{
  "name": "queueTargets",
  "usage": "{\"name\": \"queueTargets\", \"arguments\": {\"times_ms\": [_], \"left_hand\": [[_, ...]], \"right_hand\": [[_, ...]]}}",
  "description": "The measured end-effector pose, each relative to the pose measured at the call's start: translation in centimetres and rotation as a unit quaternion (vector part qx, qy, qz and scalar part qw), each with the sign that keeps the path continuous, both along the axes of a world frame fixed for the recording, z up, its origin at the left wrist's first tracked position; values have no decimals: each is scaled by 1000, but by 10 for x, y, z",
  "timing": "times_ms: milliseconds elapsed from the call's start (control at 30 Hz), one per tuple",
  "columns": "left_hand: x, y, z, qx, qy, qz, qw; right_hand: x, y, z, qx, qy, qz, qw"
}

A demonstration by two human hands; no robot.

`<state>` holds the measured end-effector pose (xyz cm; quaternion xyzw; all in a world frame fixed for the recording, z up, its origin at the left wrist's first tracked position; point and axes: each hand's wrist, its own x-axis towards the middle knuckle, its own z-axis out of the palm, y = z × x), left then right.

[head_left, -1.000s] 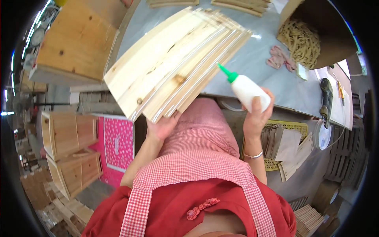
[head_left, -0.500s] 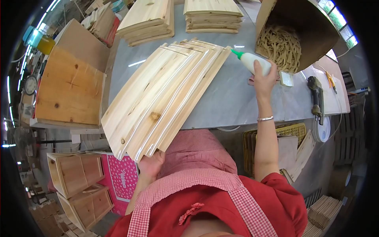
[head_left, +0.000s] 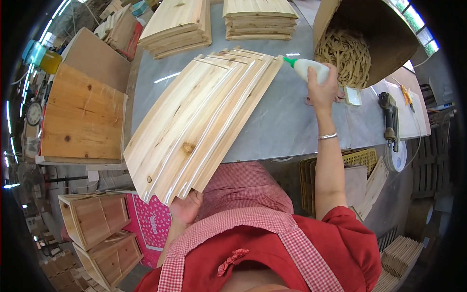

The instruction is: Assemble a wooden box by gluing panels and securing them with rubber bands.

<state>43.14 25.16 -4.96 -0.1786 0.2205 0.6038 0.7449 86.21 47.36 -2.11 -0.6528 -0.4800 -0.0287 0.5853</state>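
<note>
My right hand [head_left: 322, 90] is wrapped round a white squeeze bottle [head_left: 310, 71] with a green nozzle, tilted sideways. The nozzle tip is by the far right corner of a fanned stack of pale wooden boards [head_left: 194, 121], which slants across the table. Glossy whitish lines, like glue, run along the exposed strips of the overlapping boards. Their near ends jut past the table's front edge. There my left hand [head_left: 187, 207] holds the boards from beneath at the near right corner, its fingers partly hidden under the wood.
Two stacks of boards [head_left: 261, 22] stand at the table's far side. A cardboard box [head_left: 389, 44] of tan strips lies tipped at the far right, with a power screwdriver [head_left: 389, 117] nearer. Left of the table stands a large wooden panel [head_left: 82, 112]; wooden boxes [head_left: 95, 216] sit lower left.
The right hand and bottle have shifted slightly up and left, with the nozzle still by the boards' far corner. The left hand sits slightly lower at the near end.
</note>
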Motion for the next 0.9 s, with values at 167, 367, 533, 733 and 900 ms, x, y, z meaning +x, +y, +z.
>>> {"name": "queueTargets", "arguments": {"times_ms": [167,367,533,733,900], "left_hand": [[-2,1,0,-26,-2,13,1000],[-3,-2,-2,36,-4,-7,999],[-1,3,5,28,-43,2,999],[2,4,8,12,-5,-5,1000],[-6,0,-5,60,-17,-26,998]], "right_hand": [[3,-14,23,-100,-6,86,991],[13,-14,34,-132,-45,111,984],[19,-7,24,-118,-27,83,989],[15,-2,10,-36,-37,68,996],[15,3,1,-19,-35,48,998]]}}
